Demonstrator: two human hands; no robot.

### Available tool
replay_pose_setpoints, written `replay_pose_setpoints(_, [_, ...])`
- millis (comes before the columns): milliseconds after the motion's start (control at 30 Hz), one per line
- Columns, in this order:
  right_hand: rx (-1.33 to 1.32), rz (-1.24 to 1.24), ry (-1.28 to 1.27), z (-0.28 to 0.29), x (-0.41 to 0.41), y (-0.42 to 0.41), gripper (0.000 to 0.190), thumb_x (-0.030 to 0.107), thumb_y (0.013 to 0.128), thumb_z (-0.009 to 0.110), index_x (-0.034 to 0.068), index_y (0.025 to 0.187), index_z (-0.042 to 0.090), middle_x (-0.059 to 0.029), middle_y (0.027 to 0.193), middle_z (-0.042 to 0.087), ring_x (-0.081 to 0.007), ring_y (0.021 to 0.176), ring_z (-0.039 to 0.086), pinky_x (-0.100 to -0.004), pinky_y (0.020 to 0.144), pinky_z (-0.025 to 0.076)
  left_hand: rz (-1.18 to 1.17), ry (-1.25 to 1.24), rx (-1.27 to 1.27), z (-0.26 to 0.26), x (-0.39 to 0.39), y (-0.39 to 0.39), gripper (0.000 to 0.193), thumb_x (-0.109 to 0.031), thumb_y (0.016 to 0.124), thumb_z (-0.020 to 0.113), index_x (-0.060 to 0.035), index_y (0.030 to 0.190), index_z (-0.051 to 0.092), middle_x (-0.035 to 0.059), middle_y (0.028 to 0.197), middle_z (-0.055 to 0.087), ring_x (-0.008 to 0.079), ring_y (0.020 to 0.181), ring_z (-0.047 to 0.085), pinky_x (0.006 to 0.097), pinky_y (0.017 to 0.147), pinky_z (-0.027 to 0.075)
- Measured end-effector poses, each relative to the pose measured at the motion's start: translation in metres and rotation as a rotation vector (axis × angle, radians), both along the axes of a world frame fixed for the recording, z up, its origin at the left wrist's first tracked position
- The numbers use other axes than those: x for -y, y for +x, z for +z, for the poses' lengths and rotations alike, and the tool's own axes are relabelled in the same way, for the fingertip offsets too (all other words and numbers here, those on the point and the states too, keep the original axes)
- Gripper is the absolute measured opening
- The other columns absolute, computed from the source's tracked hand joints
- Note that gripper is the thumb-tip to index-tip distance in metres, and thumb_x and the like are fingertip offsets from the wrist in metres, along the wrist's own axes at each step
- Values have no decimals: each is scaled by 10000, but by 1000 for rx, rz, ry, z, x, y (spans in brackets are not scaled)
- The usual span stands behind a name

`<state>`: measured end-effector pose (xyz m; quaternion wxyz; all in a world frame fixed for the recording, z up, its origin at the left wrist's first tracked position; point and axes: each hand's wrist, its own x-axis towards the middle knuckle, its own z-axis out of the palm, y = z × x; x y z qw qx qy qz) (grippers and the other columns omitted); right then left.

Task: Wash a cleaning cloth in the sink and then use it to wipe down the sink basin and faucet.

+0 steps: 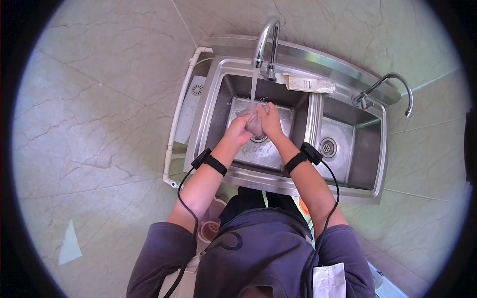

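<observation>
A bunched, wet greyish-pink cloth is held between my two hands over the left basin of a stainless steel sink. My left hand grips it from the left side, and my right hand closes on it from the right. Water runs down from the curved chrome faucet onto the cloth. Below the cloth the basin's drain is partly hidden. Each wrist wears a black strap with a small device and a cable.
An opened paper packet lies on the ledge behind the basins. To the right are a second basin and a second chrome faucet, with no water visible from it. White pipes run along the sink's left side. Tiled walls surround it.
</observation>
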<state>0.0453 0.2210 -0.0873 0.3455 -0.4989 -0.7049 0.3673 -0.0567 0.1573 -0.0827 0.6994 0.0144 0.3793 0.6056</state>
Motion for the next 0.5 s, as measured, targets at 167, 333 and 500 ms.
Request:
replay_pose_setpoints(167, [-403,143,-843,1,-7,31,233,263,804,604,63,914,555,-54,909,583,-146,766,547,-306,670,435,87,99,-28,21,13,-4,269,-158,863,523,-40,1100,476,73,1081,544,214,1067,501,379,932,389])
replay_pose_setpoints(333, [-495,358,-1109,18,-9,38,261,215,810,606,15,977,586,-50,862,598,-129,787,554,-258,698,436,70,91,-165,8,14,-20,200,-181,869,525,-73,1034,491,41,1003,551,186,976,519,356,890,398])
replay_pose_setpoints(500, [-430,350,-667,21,-24,39,154,180,812,611,38,873,604,-22,816,606,-102,766,548,-245,703,433,28,-74,-513,-16,17,-28,190,-237,878,520,-101,1009,506,36,971,552,168,894,515,315,858,377])
